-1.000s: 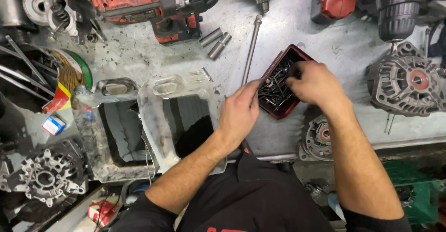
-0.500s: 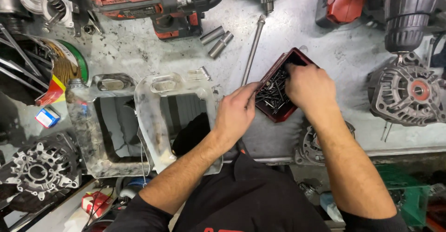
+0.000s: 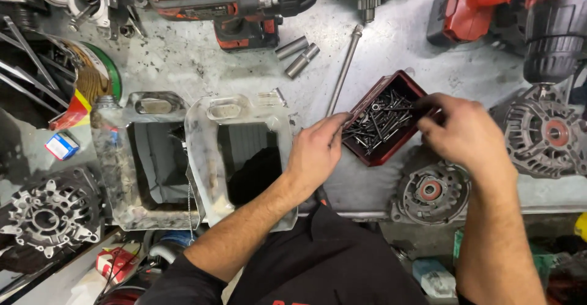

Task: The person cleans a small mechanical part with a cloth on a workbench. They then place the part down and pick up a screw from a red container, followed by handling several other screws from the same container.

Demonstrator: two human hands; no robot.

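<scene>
— Carefully; my left hand [image 3: 318, 152] pinches the near edge of the red tray [image 3: 408, 87] of screws [image 3: 379, 124] mid-bench; my right hand [image 3: 461, 131] is curled at its far corner, whether on a screw I cannot tell.
— The risk?
— It tips; screws scatter toward the alternator housing [image 3: 431, 190].

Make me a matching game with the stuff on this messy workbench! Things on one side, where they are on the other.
Things:
1. small dark red box of metal screws
2. two short silver metal sleeves
3. little blue and white carton
4. round grey metal housing with a red centre

Places:
A. bench front edge, below the box
B. between both hands
C. far left
D. below the red power tool

Pairs: 1-B, 2-D, 3-C, 4-A
</scene>
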